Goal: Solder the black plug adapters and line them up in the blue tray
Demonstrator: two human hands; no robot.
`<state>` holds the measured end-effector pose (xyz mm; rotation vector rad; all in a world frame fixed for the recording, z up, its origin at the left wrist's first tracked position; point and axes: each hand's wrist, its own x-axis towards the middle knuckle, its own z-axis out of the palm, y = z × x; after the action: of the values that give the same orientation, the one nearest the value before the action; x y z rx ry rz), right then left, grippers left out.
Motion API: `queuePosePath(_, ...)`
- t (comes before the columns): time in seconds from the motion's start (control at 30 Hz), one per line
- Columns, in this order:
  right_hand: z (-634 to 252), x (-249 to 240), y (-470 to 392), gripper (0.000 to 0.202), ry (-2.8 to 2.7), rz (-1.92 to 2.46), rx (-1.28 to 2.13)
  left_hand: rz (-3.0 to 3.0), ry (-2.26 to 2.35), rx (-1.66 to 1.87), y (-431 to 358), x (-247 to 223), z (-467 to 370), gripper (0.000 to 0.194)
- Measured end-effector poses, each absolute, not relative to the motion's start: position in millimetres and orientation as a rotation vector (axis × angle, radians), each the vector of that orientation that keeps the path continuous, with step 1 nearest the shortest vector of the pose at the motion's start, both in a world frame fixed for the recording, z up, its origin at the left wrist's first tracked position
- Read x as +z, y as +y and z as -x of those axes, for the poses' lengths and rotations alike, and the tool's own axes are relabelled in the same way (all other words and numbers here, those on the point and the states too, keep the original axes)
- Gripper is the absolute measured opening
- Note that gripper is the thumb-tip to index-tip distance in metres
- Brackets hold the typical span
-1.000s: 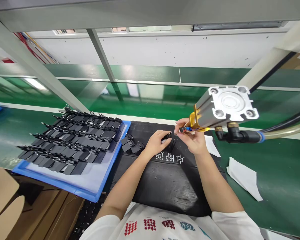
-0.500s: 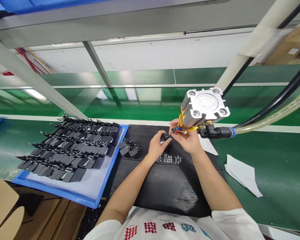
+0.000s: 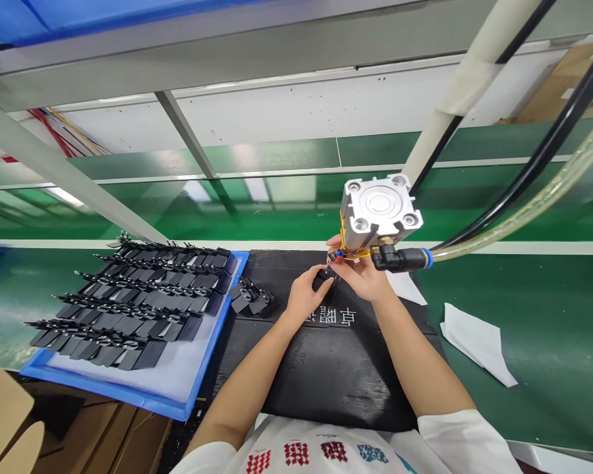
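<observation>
My left hand (image 3: 305,291) is closed on a small black power adapter (image 3: 321,279), over the black mat (image 3: 321,368). Close beside it, my right hand (image 3: 364,282) has its fingers bent together at the adapter's far end; what they pinch is too small to make out. Short coloured wires (image 3: 340,255) and a yellow strip show at those fingertips. A silver pneumatic cylinder (image 3: 381,204) hides part of the right hand from above. Left of my hands, several loose black adapters (image 3: 251,296) lie on the mat.
A blue tray (image 3: 197,388) with rows of black adapters (image 3: 143,296) stands at the left. Air hoses (image 3: 514,197) run from the cylinder to the upper right. Folded white paper (image 3: 477,342) lies on the green table. A grey shelf beam (image 3: 227,59) crosses overhead.
The whole view has shifted slightly, and the cylinder appears further left. Both hands keep nearly the same pose, with the left still holding the adapter.
</observation>
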<state>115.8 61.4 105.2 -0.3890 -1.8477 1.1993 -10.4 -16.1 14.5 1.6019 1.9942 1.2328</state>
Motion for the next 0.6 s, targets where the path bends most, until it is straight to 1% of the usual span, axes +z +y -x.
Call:
queuePosePath(0.13,-117.6,103.1,62.8,0.031,-1.882,0.405,1.158,-1.698,2.056,1.102,-16.8,12.9,9.6,0.028)
queuePosePath(0.3,-116.7,100.0,64.3,0.031,-1.863,0.435,1.118,-1.875,2.283,0.716,-17.0,13.5,9.4,0.039)
queuePosePath(0.47,-117.2,100.4,66.0,0.026,-1.827,0.384,1.171,-1.949,2.316,0.631,-19.2,21.7,2.4,0.038)
queuePosePath(0.6,-117.6,101.1,70.1,0.026,-1.807,0.396,1.181,-2.032,2.342,0.561,-39.0,26.3,-1.1,0.036)
